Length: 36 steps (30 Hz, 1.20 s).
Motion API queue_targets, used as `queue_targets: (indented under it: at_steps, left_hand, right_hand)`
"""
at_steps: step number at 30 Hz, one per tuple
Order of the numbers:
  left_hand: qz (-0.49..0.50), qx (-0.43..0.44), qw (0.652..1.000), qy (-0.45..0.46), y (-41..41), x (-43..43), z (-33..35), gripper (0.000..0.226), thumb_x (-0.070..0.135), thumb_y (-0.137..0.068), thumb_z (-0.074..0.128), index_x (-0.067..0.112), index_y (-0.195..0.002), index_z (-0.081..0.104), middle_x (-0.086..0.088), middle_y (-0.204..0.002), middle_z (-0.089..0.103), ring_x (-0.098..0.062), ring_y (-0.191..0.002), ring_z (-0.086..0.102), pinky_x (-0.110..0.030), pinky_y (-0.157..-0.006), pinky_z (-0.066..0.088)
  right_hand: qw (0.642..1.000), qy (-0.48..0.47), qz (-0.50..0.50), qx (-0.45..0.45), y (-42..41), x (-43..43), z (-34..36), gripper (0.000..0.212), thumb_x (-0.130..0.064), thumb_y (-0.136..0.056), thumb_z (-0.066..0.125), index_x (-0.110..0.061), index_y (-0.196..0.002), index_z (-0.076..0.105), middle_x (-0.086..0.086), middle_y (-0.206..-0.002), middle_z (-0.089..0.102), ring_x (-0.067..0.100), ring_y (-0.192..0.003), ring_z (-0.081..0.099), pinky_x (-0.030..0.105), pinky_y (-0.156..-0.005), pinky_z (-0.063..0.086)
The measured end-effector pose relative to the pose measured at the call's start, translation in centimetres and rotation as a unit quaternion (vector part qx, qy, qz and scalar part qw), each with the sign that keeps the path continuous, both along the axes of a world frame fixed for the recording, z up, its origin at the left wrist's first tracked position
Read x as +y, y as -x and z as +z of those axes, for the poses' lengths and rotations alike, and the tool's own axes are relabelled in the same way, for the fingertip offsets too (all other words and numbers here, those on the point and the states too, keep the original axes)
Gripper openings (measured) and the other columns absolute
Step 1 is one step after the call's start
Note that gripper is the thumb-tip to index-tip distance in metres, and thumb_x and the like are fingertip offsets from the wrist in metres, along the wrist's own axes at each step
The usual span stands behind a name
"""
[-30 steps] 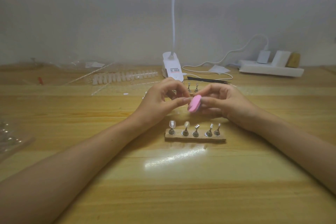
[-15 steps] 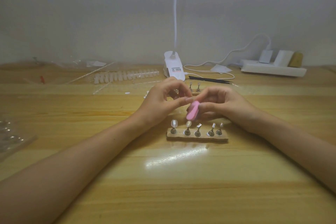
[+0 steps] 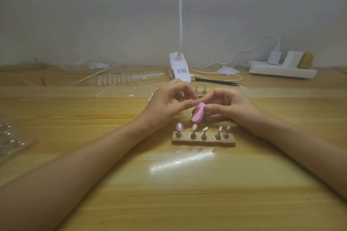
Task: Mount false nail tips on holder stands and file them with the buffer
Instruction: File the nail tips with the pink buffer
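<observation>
Holder base (image 3: 203, 141), wooden strip on counter (image 3: 187, 193): five metal stands upright; the two leftmost carry nail tips (image 3: 179, 127), the other three bare. 
Pink buffer (image 3: 253, 115): gripped in right hand (image 3: 231, 107), tilted, just above and behind the base. 
Left hand (image 3: 165, 106): fingers curled, thumb tip at the buffer's upper end; cannot tell what it pinches. 
Clear tray (image 3: 11, 137), far left: contents blurred. 
Behind the hands, partly hidden by them: second holder (image 3: 200, 89). 
Rear: nail-tip strip (image 3: 127, 78), lamp clamp (image 3: 179, 70), black tweezers (image 3: 217, 81), power strip (image 3: 281, 71).
</observation>
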State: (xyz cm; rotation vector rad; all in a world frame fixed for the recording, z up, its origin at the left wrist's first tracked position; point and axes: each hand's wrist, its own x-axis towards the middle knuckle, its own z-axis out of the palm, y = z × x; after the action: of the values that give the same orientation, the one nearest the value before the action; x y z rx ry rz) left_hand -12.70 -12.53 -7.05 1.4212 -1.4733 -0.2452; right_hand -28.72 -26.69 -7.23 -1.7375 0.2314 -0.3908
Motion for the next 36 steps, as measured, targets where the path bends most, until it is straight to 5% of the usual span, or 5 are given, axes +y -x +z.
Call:
queue_targets:
  at_steps: [3, 7, 20, 29, 36]
  left_hand:
    - [-0.001, 0.007, 1.0, 0.002, 0.04, -0.05, -0.01, 0.008, 0.007, -0.085, 0.073, 0.014, -0.083, 0.068, -0.003, -0.088, 0.062, -0.007, -0.081, 0.057, -0.02, -0.075, 0.047]
    - [0.003, 0.003, 1.0, 0.0, 0.07, -0.03, 0.02, 0.007, 0.006, -0.085, 0.073, 0.011, -0.084, 0.068, -0.002, -0.088, 0.061, -0.007, -0.081, 0.057, -0.02, -0.076, 0.048]
    - [-0.003, -0.001, 1.0, -0.001, 0.07, -0.03, 0.0, 0.005, 0.006, -0.085, 0.073, 0.008, -0.085, 0.069, -0.006, -0.089, 0.062, -0.019, -0.085, 0.059, -0.024, -0.077, 0.049]
    - [-0.004, 0.008, 1.0, 0.0, 0.13, 0.03, 0.07, 0.009, 0.006, -0.085, 0.073, 0.012, -0.083, 0.068, 0.001, -0.087, 0.06, -0.001, -0.079, 0.055, -0.014, -0.074, 0.043]
    - [-0.003, 0.01, 1.0, 0.0, 0.0, -0.04, 0.06, 0.009, 0.005, -0.085, 0.073, 0.012, -0.084, 0.068, -0.003, -0.088, 0.06, -0.005, -0.08, 0.056, -0.016, -0.075, 0.045]
  right_hand:
    - [0.997, -0.058, -0.041, -0.041, 0.06, -0.25, 0.05, 0.02, -0.014, -0.083, 0.069, -0.006, -0.101, 0.066, 0.017, -0.098, 0.076, 0.027, -0.09, 0.075, 0.032, -0.075, 0.061]
    - [1.0, 0.004, 0.003, 0.004, 0.0, 0.09, -0.1, 0.017, -0.015, -0.083, 0.072, -0.009, -0.099, 0.068, 0.016, -0.101, 0.076, 0.03, -0.094, 0.075, 0.034, -0.078, 0.062]
    - [1.0, -0.001, -0.003, 0.002, 0.08, 0.07, 0.11, 0.017, -0.016, -0.082, 0.073, -0.01, -0.098, 0.07, 0.014, -0.1, 0.076, 0.028, -0.094, 0.075, 0.033, -0.078, 0.062]
    - [1.0, -0.014, -0.023, -0.015, 0.03, 0.08, -0.01, 0.02, -0.016, -0.084, 0.071, -0.007, -0.102, 0.068, 0.017, -0.1, 0.076, 0.03, -0.094, 0.075, 0.036, -0.08, 0.062]
    - [1.0, -0.013, -0.019, -0.016, 0.0, 0.1, -0.05, 0.018, -0.017, -0.084, 0.071, -0.009, -0.1, 0.068, 0.016, -0.101, 0.076, 0.029, -0.094, 0.075, 0.035, -0.079, 0.062]
